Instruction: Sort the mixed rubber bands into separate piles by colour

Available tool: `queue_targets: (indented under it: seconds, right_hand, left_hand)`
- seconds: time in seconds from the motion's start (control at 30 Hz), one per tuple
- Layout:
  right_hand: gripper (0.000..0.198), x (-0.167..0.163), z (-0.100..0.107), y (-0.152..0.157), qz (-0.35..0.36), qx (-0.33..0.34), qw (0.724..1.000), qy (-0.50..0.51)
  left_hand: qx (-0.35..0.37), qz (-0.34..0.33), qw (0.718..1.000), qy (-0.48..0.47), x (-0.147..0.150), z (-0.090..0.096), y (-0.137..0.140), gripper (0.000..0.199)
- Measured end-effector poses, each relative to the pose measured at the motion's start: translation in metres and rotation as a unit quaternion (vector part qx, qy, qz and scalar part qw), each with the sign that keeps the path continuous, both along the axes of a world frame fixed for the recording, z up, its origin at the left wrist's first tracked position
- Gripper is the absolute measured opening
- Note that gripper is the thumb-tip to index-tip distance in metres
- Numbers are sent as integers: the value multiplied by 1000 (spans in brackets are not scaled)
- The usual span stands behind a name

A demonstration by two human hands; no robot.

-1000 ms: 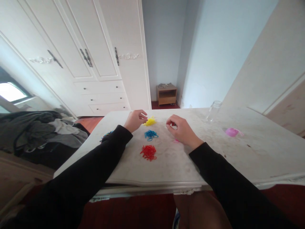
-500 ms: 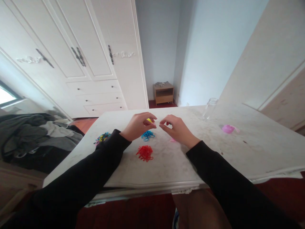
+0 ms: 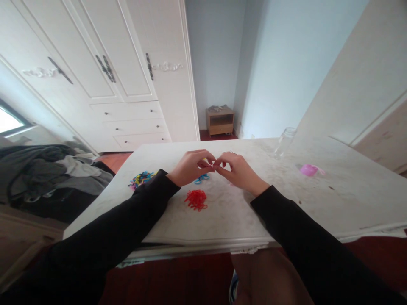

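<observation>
My left hand (image 3: 192, 167) and my right hand (image 3: 241, 171) meet fingertip to fingertip above the table. Both are closed in a pinch around what looks like a small pink rubber band (image 3: 211, 165), mostly hidden by the fingers. Below the left hand lies a pile of blue rubber bands (image 3: 201, 178), partly covered by it. Nearer to me is a heap of red rubber bands (image 3: 196, 200). A mixed multicoloured pile (image 3: 141, 179) sits by the left sleeve. A bit of pink (image 3: 232, 184) shows beneath the right hand.
On the right of the white table (image 3: 222, 228) stands a clear glass jar (image 3: 284, 143). A pink balloon-like object (image 3: 309, 170) lies nearer. Dark clothes (image 3: 47, 182) are heaped left of the table. Behind are a white wardrobe (image 3: 133, 123) and a small wooden nightstand (image 3: 220, 123).
The fingertips of both hands, a little apart before, have come together. The left hand moved slightly right. The view has shifted a little.
</observation>
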State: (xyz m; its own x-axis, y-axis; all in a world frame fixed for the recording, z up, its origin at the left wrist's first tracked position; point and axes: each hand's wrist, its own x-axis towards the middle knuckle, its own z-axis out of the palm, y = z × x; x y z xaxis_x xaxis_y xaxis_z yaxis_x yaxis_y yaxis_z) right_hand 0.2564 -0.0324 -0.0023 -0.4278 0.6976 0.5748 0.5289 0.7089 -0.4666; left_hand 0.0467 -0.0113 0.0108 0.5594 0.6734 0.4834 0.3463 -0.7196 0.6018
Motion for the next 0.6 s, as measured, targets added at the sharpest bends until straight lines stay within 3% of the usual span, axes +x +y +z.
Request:
queue_targets:
  seconds: [0.23, 0.6]
  right_hand:
    - [12, 0, -1, 0, -4, -4, 1000, -12]
    - [15, 1, 0, 1, -41, 7, 999, 5]
  left_hand:
    - [-45, -17, 999, -4, 2, 1, -3, 20]
    - [27, 14, 999, -24, 1, -4, 0, 13]
